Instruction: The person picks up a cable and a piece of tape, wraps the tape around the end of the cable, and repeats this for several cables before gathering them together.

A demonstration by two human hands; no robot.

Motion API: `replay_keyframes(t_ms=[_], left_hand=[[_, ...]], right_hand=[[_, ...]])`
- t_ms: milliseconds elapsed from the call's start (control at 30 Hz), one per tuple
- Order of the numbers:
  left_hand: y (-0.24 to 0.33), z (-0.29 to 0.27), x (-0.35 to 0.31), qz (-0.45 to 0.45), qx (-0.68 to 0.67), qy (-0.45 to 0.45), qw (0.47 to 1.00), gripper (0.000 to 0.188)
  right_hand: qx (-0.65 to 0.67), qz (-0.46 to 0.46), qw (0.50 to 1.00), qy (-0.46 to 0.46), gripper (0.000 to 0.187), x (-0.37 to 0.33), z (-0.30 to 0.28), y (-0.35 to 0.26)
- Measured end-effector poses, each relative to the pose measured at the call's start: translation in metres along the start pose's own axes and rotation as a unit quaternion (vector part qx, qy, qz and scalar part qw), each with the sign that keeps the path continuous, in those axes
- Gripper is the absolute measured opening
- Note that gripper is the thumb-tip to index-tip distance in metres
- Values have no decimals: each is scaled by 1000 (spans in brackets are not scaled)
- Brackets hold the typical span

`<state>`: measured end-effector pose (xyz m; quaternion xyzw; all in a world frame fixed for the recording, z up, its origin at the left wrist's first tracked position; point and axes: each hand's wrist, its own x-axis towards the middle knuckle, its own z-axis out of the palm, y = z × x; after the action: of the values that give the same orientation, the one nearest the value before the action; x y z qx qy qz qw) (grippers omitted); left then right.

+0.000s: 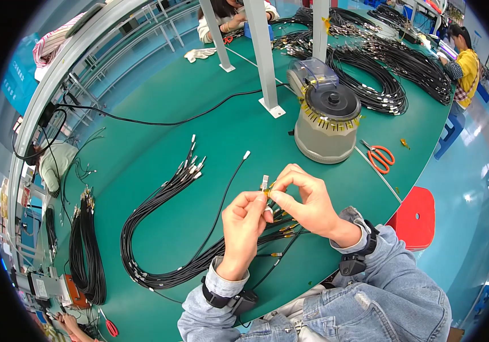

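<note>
Above the green table, my left hand (pixel 241 225) pinches a black cable just below its white end connector (pixel 265 181), which points up. My right hand (pixel 311 204) is closed in a pinch on a small piece of amber tape (pixel 267 192) at that same spot, its fingertips nearly meeting those of the left. A bundle of black cables (pixel 142 212) curves in a U on the left and runs under my hands. Cable ends with amber wraps (pixel 287 231) lie below my right hand. One loose cable (pixel 228 188) ends in a white connector.
A round tape dispenser (pixel 327 134) with amber strips around its rim stands ahead. Orange-handled scissors (pixel 379 158) lie to its right. Grey frame posts (pixel 266 62) rise from the table (pixel 159 142). More cable coils (pixel 369 85) lie far right; a red stool (pixel 415 219) stands beside the table. Other people work nearby.
</note>
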<state>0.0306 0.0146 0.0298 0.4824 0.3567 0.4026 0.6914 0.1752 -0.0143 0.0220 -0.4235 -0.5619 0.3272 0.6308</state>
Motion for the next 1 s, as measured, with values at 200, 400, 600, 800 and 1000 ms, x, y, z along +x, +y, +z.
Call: replay_keyframes(t_ms=[200, 400, 600, 800, 1000], left_hand=[[-1, 5, -2, -7, -11, 15, 1000, 19], [-2, 5, -3, -13, -10, 9, 1000, 22], [-2, 6, -4, -14, 1, 7, 1000, 22], [-2, 6, -4, -13, 5, 5, 1000, 22], [-3, 6, -4, -3, 4, -1, 1000, 20]], right_hand=[[-5, 12, 1000, 20, 9, 0, 3, 4], [-9, 27, 999, 26, 10, 0, 3, 3], [-25, 23, 999, 3, 6, 0, -1, 3], [-22, 33, 999, 27, 10, 1, -1, 2], [-40, 29, 999, -3, 7, 1, -6, 0]])
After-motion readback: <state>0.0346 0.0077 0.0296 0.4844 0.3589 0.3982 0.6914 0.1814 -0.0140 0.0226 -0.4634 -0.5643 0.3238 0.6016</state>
